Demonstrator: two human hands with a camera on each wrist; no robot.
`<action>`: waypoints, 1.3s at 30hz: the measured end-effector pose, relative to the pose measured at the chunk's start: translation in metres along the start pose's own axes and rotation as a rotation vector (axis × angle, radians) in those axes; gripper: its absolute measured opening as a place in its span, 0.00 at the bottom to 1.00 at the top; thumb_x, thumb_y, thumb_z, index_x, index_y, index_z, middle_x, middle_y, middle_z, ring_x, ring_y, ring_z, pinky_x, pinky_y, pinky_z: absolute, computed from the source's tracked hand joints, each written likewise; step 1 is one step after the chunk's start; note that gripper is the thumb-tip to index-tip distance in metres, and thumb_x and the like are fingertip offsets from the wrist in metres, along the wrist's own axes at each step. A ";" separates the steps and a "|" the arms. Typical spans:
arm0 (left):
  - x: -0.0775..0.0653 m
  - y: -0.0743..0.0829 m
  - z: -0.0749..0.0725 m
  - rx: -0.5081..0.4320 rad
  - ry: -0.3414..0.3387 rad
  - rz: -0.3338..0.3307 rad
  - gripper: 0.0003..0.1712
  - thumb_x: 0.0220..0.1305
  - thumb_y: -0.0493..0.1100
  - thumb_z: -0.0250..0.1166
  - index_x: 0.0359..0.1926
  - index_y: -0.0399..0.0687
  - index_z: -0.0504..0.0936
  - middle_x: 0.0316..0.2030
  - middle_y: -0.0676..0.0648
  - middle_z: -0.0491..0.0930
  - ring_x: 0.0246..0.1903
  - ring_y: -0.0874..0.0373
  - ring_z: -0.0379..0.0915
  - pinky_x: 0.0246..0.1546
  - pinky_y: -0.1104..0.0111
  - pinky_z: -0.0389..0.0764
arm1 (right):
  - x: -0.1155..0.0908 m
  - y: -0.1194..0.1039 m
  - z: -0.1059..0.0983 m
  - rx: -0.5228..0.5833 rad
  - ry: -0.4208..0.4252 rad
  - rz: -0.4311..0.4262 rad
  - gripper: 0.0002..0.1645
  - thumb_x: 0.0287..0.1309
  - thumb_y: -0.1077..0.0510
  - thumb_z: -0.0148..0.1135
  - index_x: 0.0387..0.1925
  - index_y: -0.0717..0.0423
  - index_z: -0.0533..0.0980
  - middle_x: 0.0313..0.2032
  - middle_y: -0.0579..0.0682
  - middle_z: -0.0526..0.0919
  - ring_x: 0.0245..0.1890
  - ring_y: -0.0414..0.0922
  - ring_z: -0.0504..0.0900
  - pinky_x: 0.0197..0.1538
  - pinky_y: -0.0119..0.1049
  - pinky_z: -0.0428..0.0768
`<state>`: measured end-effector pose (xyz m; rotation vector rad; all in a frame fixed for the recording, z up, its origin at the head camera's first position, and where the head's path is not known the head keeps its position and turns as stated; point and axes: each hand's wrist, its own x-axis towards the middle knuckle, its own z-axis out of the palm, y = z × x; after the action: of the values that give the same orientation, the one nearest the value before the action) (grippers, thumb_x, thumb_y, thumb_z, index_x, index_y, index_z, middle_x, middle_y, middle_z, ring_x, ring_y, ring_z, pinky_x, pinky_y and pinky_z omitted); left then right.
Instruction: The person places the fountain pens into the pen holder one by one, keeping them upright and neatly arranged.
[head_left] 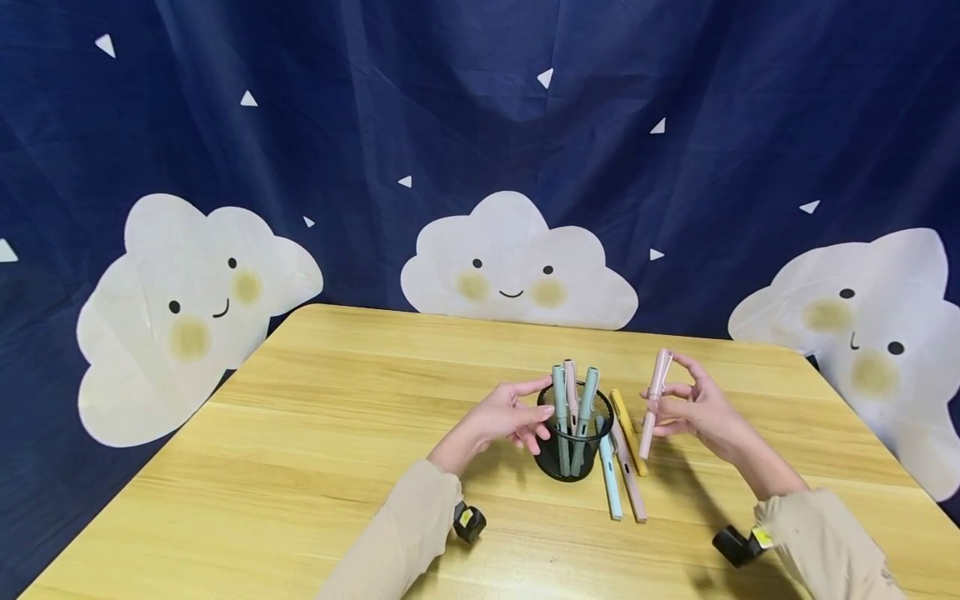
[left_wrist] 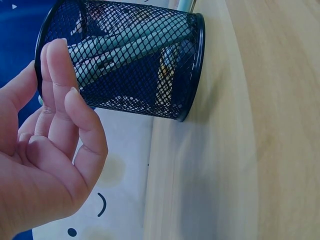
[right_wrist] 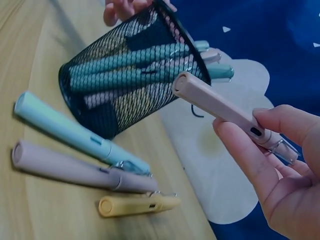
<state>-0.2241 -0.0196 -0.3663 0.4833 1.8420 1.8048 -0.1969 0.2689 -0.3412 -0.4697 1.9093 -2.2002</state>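
A black mesh pen holder (head_left: pixel 557 454) stands upright on the table, with two green pens (head_left: pixel 589 385) and a pink pen (head_left: pixel 571 379) inside. At its left rim, my left hand (head_left: pixel 504 414) holds the holder with thumb and fingers, as the left wrist view shows close up. My right hand (head_left: pixel 693 408) pinches a pale pink pen (head_left: pixel 656 404) by its capped end, clip end up, above the table right of the holder. Beside the holder lie a light blue pen (right_wrist: pixel 65 127), a mauve pen (right_wrist: pixel 70 165) and a yellow pen (right_wrist: pixel 137 204).
The wooden table (head_left: pixel 315 433) reaches back to a dark blue curtain (head_left: pixel 480 108) printed with white clouds. Black wrist cameras (head_left: pixel 738 546) hang under both sleeves, low over the tabletop.
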 end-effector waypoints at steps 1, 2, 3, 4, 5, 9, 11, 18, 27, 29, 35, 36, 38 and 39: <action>0.000 0.000 0.000 0.000 0.000 0.000 0.33 0.61 0.41 0.59 0.66 0.52 0.58 0.19 0.45 0.79 0.12 0.59 0.74 0.11 0.75 0.69 | 0.001 -0.001 0.001 0.012 0.003 -0.009 0.47 0.53 0.77 0.51 0.63 0.55 0.34 0.34 0.52 0.81 0.32 0.49 0.82 0.30 0.42 0.81; 0.000 0.000 0.000 -0.001 0.001 0.000 0.33 0.61 0.41 0.59 0.66 0.52 0.58 0.19 0.45 0.79 0.12 0.59 0.74 0.11 0.75 0.69 | 0.002 -0.003 0.002 0.026 0.006 -0.016 0.47 0.53 0.77 0.51 0.63 0.54 0.34 0.34 0.52 0.81 0.32 0.49 0.82 0.30 0.42 0.81; -0.001 0.001 0.000 0.000 0.001 0.000 0.33 0.61 0.41 0.59 0.66 0.52 0.58 0.19 0.45 0.79 0.12 0.59 0.74 0.11 0.75 0.69 | 0.003 -0.004 0.003 0.038 0.008 -0.023 0.47 0.53 0.77 0.50 0.63 0.54 0.34 0.34 0.52 0.81 0.32 0.50 0.82 0.30 0.42 0.81; -0.001 0.001 0.000 0.000 0.002 0.000 0.33 0.61 0.41 0.59 0.66 0.52 0.58 0.19 0.45 0.79 0.12 0.59 0.74 0.11 0.75 0.69 | 0.004 -0.005 0.004 0.046 0.012 -0.027 0.47 0.53 0.77 0.50 0.63 0.54 0.33 0.34 0.52 0.81 0.32 0.50 0.82 0.30 0.42 0.81; -0.001 0.001 0.000 0.000 0.002 0.001 0.33 0.61 0.41 0.59 0.66 0.52 0.58 0.19 0.45 0.79 0.12 0.59 0.74 0.11 0.75 0.69 | 0.005 -0.005 0.005 0.060 0.010 -0.032 0.47 0.53 0.78 0.49 0.63 0.53 0.33 0.34 0.52 0.81 0.32 0.51 0.82 0.30 0.42 0.81; 0.000 0.000 0.000 0.001 0.003 0.000 0.33 0.61 0.41 0.59 0.66 0.52 0.58 0.19 0.45 0.79 0.12 0.59 0.74 0.11 0.76 0.69 | 0.008 -0.007 0.009 0.107 0.022 -0.042 0.47 0.54 0.78 0.46 0.63 0.52 0.32 0.34 0.53 0.81 0.31 0.55 0.82 0.31 0.41 0.81; 0.000 -0.001 -0.001 0.002 0.005 0.001 0.33 0.61 0.41 0.59 0.66 0.52 0.58 0.19 0.45 0.79 0.12 0.59 0.74 0.11 0.76 0.69 | 0.009 -0.007 0.011 0.131 0.035 -0.050 0.47 0.54 0.79 0.45 0.63 0.51 0.31 0.34 0.53 0.81 0.31 0.55 0.82 0.31 0.41 0.81; 0.001 0.000 -0.001 -0.003 0.000 0.001 0.33 0.61 0.41 0.59 0.66 0.52 0.58 0.19 0.45 0.79 0.12 0.59 0.74 0.11 0.75 0.70 | 0.014 -0.007 0.018 0.192 0.078 -0.123 0.48 0.54 0.79 0.45 0.64 0.47 0.33 0.34 0.54 0.82 0.29 0.54 0.82 0.31 0.41 0.81; -0.001 0.001 0.000 -0.002 0.005 0.001 0.33 0.61 0.41 0.58 0.66 0.52 0.58 0.19 0.45 0.79 0.12 0.59 0.74 0.11 0.76 0.69 | 0.020 -0.007 0.025 0.151 0.127 -0.169 0.48 0.54 0.79 0.47 0.65 0.48 0.35 0.33 0.53 0.82 0.29 0.54 0.82 0.31 0.41 0.80; -0.001 0.001 0.001 -0.002 0.007 -0.001 0.33 0.61 0.41 0.58 0.66 0.52 0.58 0.19 0.45 0.79 0.12 0.59 0.74 0.11 0.76 0.69 | 0.020 -0.007 0.026 0.152 0.132 -0.179 0.47 0.54 0.79 0.47 0.65 0.48 0.36 0.33 0.53 0.82 0.29 0.54 0.82 0.30 0.41 0.80; -0.001 0.001 0.001 -0.006 0.009 -0.002 0.33 0.61 0.41 0.58 0.66 0.52 0.58 0.19 0.46 0.79 0.12 0.59 0.74 0.11 0.76 0.69 | 0.023 -0.006 0.029 0.167 0.136 -0.198 0.47 0.53 0.80 0.47 0.64 0.47 0.39 0.34 0.54 0.82 0.30 0.52 0.82 0.30 0.41 0.80; -0.001 0.001 0.001 -0.006 0.009 -0.002 0.33 0.61 0.41 0.58 0.66 0.52 0.58 0.19 0.46 0.79 0.12 0.59 0.74 0.11 0.76 0.69 | 0.023 -0.005 0.029 0.171 0.136 -0.204 0.46 0.53 0.80 0.47 0.63 0.46 0.40 0.34 0.54 0.82 0.30 0.51 0.82 0.30 0.41 0.80; -0.002 0.001 0.001 -0.005 0.008 -0.001 0.33 0.61 0.41 0.58 0.66 0.52 0.58 0.19 0.46 0.79 0.12 0.59 0.74 0.11 0.76 0.69 | 0.024 -0.004 0.030 0.176 0.134 -0.221 0.45 0.53 0.80 0.47 0.62 0.46 0.42 0.33 0.55 0.81 0.30 0.51 0.82 0.30 0.42 0.80; -0.002 0.001 0.001 -0.005 0.008 -0.001 0.33 0.61 0.41 0.58 0.66 0.52 0.58 0.19 0.46 0.79 0.12 0.59 0.74 0.11 0.76 0.69 | 0.025 -0.004 0.031 0.174 0.134 -0.231 0.44 0.53 0.81 0.47 0.62 0.45 0.43 0.33 0.54 0.81 0.30 0.51 0.82 0.30 0.42 0.80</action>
<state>-0.2223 -0.0196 -0.3648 0.4739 1.8421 1.8136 -0.2085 0.2324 -0.3308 -0.5507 1.7815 -2.5793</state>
